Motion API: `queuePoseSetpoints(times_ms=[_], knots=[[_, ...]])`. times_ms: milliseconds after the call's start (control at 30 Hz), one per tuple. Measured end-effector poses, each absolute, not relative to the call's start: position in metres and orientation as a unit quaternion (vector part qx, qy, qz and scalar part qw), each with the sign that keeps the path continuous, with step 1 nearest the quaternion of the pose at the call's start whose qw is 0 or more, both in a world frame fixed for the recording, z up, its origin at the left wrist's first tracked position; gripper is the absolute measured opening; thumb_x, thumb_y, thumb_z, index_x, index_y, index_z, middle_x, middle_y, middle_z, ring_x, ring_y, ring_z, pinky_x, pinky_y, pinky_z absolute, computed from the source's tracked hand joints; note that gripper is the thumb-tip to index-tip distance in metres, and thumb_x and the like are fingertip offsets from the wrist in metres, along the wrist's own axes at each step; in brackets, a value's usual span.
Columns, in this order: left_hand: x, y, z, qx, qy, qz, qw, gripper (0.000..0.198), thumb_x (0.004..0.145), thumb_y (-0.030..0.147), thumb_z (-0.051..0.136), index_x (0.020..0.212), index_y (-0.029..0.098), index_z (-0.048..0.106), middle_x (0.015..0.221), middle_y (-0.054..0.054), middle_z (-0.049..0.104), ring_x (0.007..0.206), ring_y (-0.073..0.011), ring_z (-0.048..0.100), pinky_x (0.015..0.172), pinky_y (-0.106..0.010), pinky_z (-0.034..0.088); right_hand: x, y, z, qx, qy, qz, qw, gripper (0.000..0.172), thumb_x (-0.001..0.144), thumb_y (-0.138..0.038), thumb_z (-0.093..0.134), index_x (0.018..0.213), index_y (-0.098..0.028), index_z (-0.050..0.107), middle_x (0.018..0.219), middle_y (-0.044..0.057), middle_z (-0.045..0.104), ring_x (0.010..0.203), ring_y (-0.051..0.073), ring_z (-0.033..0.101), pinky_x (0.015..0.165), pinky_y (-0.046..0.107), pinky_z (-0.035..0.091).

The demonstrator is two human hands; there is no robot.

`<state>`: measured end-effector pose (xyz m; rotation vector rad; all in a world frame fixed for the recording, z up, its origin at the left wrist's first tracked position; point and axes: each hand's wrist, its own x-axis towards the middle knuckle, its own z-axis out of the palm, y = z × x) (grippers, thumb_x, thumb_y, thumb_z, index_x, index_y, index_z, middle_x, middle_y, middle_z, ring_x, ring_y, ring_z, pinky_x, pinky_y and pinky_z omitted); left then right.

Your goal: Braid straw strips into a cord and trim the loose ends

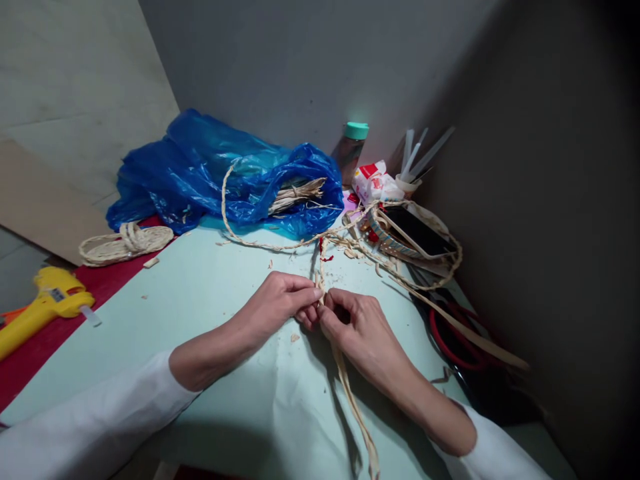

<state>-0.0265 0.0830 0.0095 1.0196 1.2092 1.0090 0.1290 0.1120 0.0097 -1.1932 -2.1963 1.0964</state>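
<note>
Pinched between left hand (283,300) and right hand (357,327), the straw braid (350,390) trails toward the person.

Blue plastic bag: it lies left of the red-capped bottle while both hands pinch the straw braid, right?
No: the head view shows the bottle is teal-capped, not red-capped. The blue plastic bag does lie left of it, and the left hand and right hand both pinch the straw braid.
</note>
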Motion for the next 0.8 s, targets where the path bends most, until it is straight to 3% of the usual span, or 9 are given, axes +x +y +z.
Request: queuePoseSetpoints(times_ms=[133,267,367,500,600,700,800], knots=[[-0.028,0.084,0.007,0.427,0.55,0.428,0.576,0.02,0.078,0.024,0.061,0.063,0.012,0.064,0.057,-0.002,0.062,0.052,-0.0114,0.057,0.056,-0.024,0.046,0.132,0.111,0.012,-0.379,-0.814,0.397,0.189,0.03,0.09,-0.029,0.046,0.063,-0.02,0.055,0.056,-0.002,0.051,0.052,0.011,0.04,0.054,0.027,0.027],[-0.027,0.085,0.008,0.42,0.544,0.441,0.577,0.016,0.077,0.023,0.061,0.067,0.011,0.065,0.059,-0.003,0.062,0.052,-0.0109,0.058,0.056,-0.024,0.047,0.136,0.118,0.014,-0.432,-0.79,0.345,0.266,0.031,0.09,-0.045,0.053,0.075,-0.019,0.058,0.069,0.001,0.059,0.064,0.015,0.049,0.061,0.027,0.033],[-0.026,0.086,0.008,0.425,0.542,0.44,0.576,0.015,0.076,0.021,0.06,0.066,0.011,0.063,0.058,-0.003,0.062,0.053,-0.0115,0.058,0.056,-0.024,0.047,0.138,0.124,0.011,-0.39,-0.784,0.414,0.25,0.027,0.092,-0.044,0.052,0.089,-0.019,0.063,0.077,0.002,0.062,0.069,0.015,0.05,0.063,0.026,0.034],[-0.027,0.087,0.003,0.486,0.566,0.411,0.524,0.016,0.079,0.022,0.055,0.067,0.013,0.061,0.058,-0.002,0.062,0.051,-0.0123,0.057,0.055,-0.025,0.046,0.137,0.126,0.0,-0.347,-0.753,0.514,0.221,0.032,0.094,-0.043,0.046,0.085,-0.019,0.065,0.067,-0.001,0.055,0.06,0.012,0.041,0.057,0.025,0.03],[-0.03,0.088,0.003,0.551,0.586,0.386,0.451,0.02,0.082,0.027,0.052,0.069,0.015,0.062,0.06,0.0,0.06,0.054,-0.0125,0.053,0.054,-0.024,0.041,0.136,0.125,-0.005,-0.337,-0.725,0.553,0.233,0.033,0.094,-0.043,0.045,0.085,-0.018,0.065,0.073,0.001,0.059,0.065,0.014,0.046,0.059,0.025,0.033],[-0.032,0.088,0.006,0.6,0.603,0.362,0.38,0.024,0.083,0.029,0.051,0.065,0.016,0.059,0.062,0.0,0.057,0.06,-0.0137,0.051,0.054,-0.024,0.038,0.136,0.128,-0.005,-0.344,-0.732,0.543,0.226,0.03,0.091,-0.041,0.051,0.075,-0.018,0.06,0.067,0.0,0.054,0.062,0.013,0.044,0.057,0.024,0.031],[-0.031,0.086,0.006,0.597,0.598,0.351,0.404,0.024,0.086,0.031,0.047,0.067,0.017,0.054,0.06,0.002,0.054,0.055,-0.0128,0.051,0.052,-0.024,0.037,0.136,0.131,-0.002,-0.36,-0.761,0.495,0.215,0.032,0.09,-0.038,0.053,0.065,-0.019,0.053,0.055,-0.004,0.043,0.053,0.011,0.035,0.053,0.025,0.026]])
